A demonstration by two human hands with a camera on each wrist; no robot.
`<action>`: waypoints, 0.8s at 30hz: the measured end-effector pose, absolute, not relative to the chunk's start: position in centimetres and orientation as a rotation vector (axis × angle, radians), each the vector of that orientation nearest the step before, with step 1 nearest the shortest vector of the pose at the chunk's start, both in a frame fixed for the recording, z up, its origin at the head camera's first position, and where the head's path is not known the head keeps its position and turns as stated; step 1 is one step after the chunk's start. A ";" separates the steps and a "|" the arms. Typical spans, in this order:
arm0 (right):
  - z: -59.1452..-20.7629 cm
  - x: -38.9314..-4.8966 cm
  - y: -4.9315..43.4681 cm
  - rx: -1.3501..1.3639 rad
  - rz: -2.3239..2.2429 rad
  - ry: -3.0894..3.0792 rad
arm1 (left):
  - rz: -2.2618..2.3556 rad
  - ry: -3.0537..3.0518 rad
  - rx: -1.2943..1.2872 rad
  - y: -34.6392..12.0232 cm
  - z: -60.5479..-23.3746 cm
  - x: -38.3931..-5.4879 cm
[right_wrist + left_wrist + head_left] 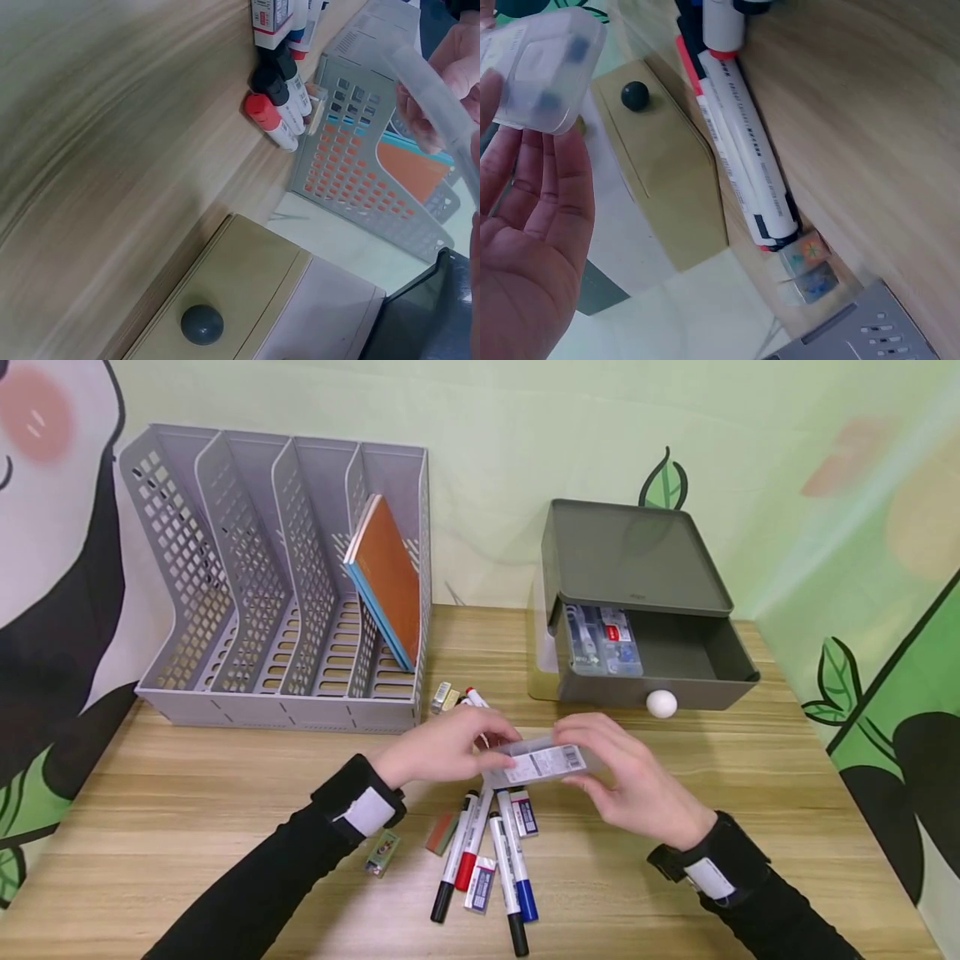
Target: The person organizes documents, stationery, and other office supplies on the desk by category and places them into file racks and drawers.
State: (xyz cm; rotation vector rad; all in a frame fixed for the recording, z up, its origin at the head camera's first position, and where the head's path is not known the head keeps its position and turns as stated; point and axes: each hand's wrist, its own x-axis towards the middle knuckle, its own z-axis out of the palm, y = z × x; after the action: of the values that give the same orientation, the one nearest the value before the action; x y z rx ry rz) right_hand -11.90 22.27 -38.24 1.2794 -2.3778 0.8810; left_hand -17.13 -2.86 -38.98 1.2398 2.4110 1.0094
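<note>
Above the table, both hands hold a translucent plastic case (pixel 546 763) with a white barcode label. My left hand (pixel 448 745) pinches its left end between thumb and fingers. The right hand (pixel 628 777) grips the opposite end. In the left wrist view the case (pixel 551 71) looks cloudy, with faint dark patches that I cannot identify. Seen from the right wrist, the case (pixel 435 97) shows its thin edge. Below the hands lie several markers (pixel 459 847) with black, red and blue caps, and erasers (pixel 480 885) in paper sleeves.
A grey file organizer (pixel 277 712) stands at the back left, holding orange and blue notebooks (pixel 390 572). At the back right, a drawer unit (pixel 637 552) has its upper drawer (pixel 697 693) pulled out, with clear cases (pixel 603 643) inside. A small green-sided item (pixel 383 852) lies near the left forearm.
</note>
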 end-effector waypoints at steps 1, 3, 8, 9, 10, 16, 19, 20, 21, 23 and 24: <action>-38.2 -11.9 22.2 1.288 0.878 -2.358 | 1.001 2.412 1.246 -2.8 -38.9 -17.1; -38.1 -12.0 22.1 1.282 0.878 -2.342 | 1.028 2.385 1.249 -2.9 -38.9 -17.0; -37.9 -11.8 21.9 1.132 0.983 -2.335 | 1.222 2.258 1.151 -3.3 -39.3 -16.9; -38.0 -11.7 21.8 1.084 1.032 -2.323 | 1.266 2.236 1.121 -3.3 -39.4 -16.8; -38.0 -11.6 21.7 1.036 1.087 -2.308 | 1.310 2.220 1.093 -3.3 -39.5 -16.7; -38.3 -11.3 21.0 0.825 1.461 -2.252 | 1.550 2.198 0.959 -2.1 -39.7 -16.1; -38.1 -11.3 20.7 0.770 1.553 -2.290 | 1.638 2.170 0.890 -1.3 -39.6 -15.7; -38.0 -11.3 20.7 0.750 1.567 -2.303 | 1.660 2.154 0.869 -1.1 -39.6 -15.6; -37.9 -11.3 20.6 0.730 1.573 -2.316 | 1.679 2.139 0.850 -0.9 -39.6 -15.5; -37.7 -11.4 20.5 0.681 1.592 -2.335 | 1.707 2.104 0.820 -0.4 -39.5 -15.3; -37.6 -11.4 20.5 0.652 1.605 -2.340 | 1.712 2.094 0.808 -0.2 -39.4 -15.2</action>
State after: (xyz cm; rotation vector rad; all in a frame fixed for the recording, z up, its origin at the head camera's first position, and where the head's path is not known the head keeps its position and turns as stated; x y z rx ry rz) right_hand -11.40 20.49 -37.58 0.6519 -2.3397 1.6054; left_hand -15.20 -0.24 -39.37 0.8075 2.0937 1.7124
